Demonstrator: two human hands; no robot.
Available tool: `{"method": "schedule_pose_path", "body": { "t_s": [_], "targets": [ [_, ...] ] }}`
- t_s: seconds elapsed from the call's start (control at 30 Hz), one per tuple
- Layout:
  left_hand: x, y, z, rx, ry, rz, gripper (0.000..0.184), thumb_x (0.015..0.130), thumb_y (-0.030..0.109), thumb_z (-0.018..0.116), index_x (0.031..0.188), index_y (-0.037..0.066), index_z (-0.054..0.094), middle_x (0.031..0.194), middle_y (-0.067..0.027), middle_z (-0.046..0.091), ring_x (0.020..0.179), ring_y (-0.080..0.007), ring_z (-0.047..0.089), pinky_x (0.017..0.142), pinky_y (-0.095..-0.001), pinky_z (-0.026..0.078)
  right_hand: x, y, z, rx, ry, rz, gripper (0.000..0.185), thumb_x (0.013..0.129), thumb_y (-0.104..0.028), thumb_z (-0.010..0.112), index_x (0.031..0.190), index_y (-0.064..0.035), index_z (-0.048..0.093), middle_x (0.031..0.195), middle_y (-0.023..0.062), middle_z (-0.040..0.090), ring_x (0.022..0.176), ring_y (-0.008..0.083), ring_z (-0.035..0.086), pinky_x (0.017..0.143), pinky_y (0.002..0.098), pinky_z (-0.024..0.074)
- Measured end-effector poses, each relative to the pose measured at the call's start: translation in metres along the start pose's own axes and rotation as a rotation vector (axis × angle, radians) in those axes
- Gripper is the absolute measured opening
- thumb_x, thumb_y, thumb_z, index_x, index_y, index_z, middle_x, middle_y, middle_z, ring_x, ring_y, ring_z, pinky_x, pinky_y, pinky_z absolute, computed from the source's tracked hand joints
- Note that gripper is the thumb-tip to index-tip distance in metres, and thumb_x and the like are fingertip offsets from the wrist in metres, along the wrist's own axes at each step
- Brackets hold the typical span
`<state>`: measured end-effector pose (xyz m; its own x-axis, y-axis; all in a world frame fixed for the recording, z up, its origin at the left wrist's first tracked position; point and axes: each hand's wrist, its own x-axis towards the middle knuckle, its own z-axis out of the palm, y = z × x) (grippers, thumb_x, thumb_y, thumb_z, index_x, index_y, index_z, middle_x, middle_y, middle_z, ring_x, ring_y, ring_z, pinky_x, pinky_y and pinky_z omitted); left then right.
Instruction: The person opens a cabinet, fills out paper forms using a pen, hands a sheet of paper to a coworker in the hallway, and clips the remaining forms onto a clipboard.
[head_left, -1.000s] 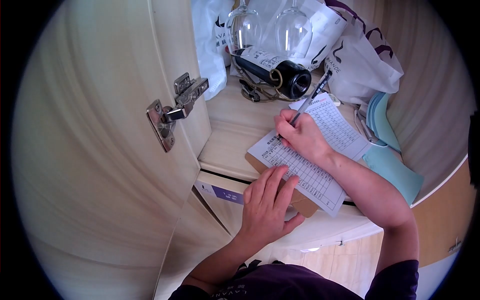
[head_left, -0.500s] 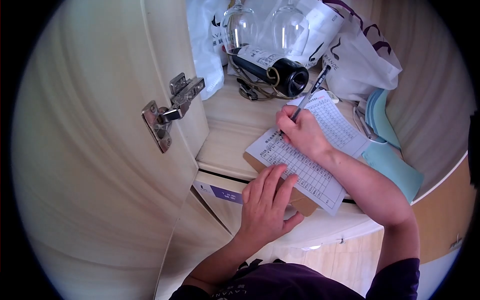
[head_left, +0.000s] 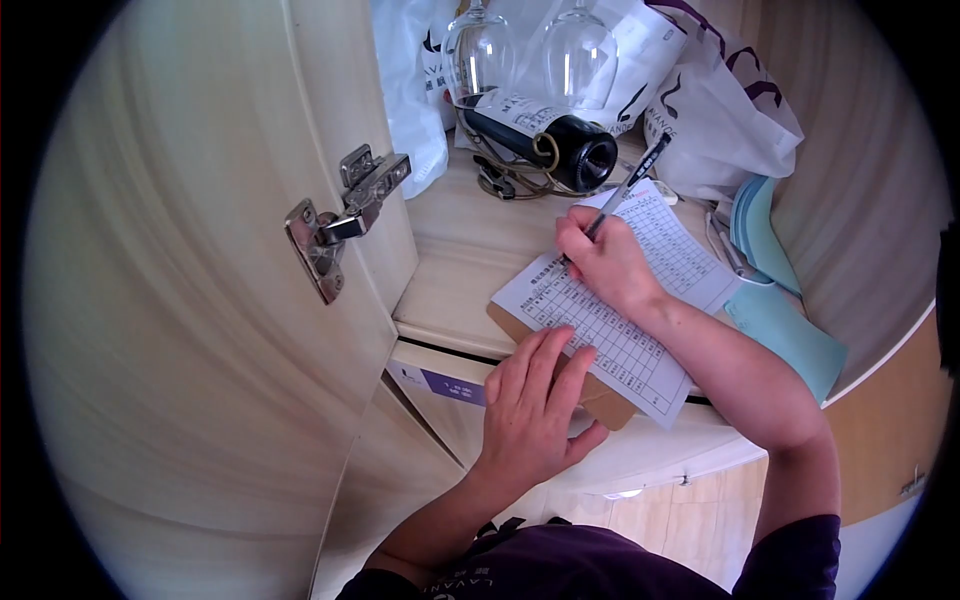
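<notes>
- Fingers of my right hand [head_left: 612, 262] grip the pen [head_left: 632, 187] low on the barrel, close to the writing end. They cover the tip, so I cannot tell whether it meets the paper.
- Fingers of my left hand [head_left: 535, 410] lie extended and slightly spread, clasping nothing; their tips rest over the near long edge of the gridded sheet [head_left: 630, 350].
- Location: the gridded sheet lies on a brown board [head_left: 608, 405] at the front edge of the shelf [head_left: 445, 235]; sheet and board project slightly past that edge. The pen stands over the sheet's headed end.
- Technique: I should press the sheet firmly against the board, because the projecting part is likely to flex. I should rest the side of the writing hand on the page, use small finger strokes and apply light pressure.
- Orientation: the pen's long axis slants. Its tip points down toward the shelf's front left corner; its rear end rises toward the back, near the bottle [head_left: 572, 140]. The sheet's long axis runs crosswise to it, headed edge leftward.
</notes>
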<state>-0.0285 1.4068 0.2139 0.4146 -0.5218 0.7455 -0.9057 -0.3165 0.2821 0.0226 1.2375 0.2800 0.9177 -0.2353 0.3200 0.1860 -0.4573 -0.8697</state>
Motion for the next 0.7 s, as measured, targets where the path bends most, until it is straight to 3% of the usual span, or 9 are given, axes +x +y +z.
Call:
{"method": "schedule_pose_path", "body": {
  "t_s": [0.3, 0.4, 0.6, 0.7],
  "targets": [
    [0.000, -0.001, 0.001, -0.003, -0.005, -0.004, 0.071, 0.056, 0.031, 0.073, 0.118, 0.006, 0.049, 0.126, -0.0153, 0.044, 0.115, -0.0306, 0.043, 0.090, -0.0408, 0.032, 0.001, 0.000, -0.001, -0.012, -0.016, 0.037, 0.022, 0.086, -0.017, 0.050, 0.071, -0.0007, 0.053, 0.056, 0.0017, 0.049, 0.051, 0.0079, 0.046, 0.049, 0.0258, 0.0397],
    [0.000, 0.000, 0.001, -0.003, -0.009, -0.007, 0.071, 0.056, 0.031, 0.074, 0.118, 0.006, 0.049, 0.126, -0.0148, 0.044, 0.115, -0.0304, 0.043, 0.090, -0.0409, 0.032, 0.003, 0.006, 0.000, -0.091, 0.031, -0.063, 0.022, 0.086, -0.017, 0.049, 0.071, -0.0009, 0.054, 0.054, 0.0013, 0.049, 0.051, 0.0077, 0.046, 0.049, 0.0259, 0.0392],
    [-0.002, -0.002, 0.005, -0.004, 0.025, -0.009, 0.069, 0.055, 0.032, 0.075, 0.115, 0.008, 0.050, 0.123, -0.0124, 0.044, 0.113, -0.0304, 0.042, 0.090, -0.0411, 0.029, 0.006, -0.017, -0.022, 0.105, 0.283, -0.062, 0.028, 0.087, -0.024, 0.050, 0.068, -0.0036, 0.053, 0.053, -0.0005, 0.047, 0.048, 0.0070, 0.041, 0.045, 0.0249, 0.0338],
    [-0.003, -0.002, 0.008, -0.010, 0.070, -0.019, 0.066, 0.056, 0.033, 0.076, 0.112, 0.009, 0.053, 0.121, -0.0113, 0.045, 0.111, -0.0303, 0.042, 0.090, -0.0406, 0.028, 0.011, -0.022, -0.037, 0.111, 0.236, -0.002, 0.033, 0.088, -0.029, 0.051, 0.066, -0.0050, 0.051, 0.052, -0.0007, 0.047, 0.046, 0.0066, 0.040, 0.043, 0.0241, 0.0309]
  ]
}}
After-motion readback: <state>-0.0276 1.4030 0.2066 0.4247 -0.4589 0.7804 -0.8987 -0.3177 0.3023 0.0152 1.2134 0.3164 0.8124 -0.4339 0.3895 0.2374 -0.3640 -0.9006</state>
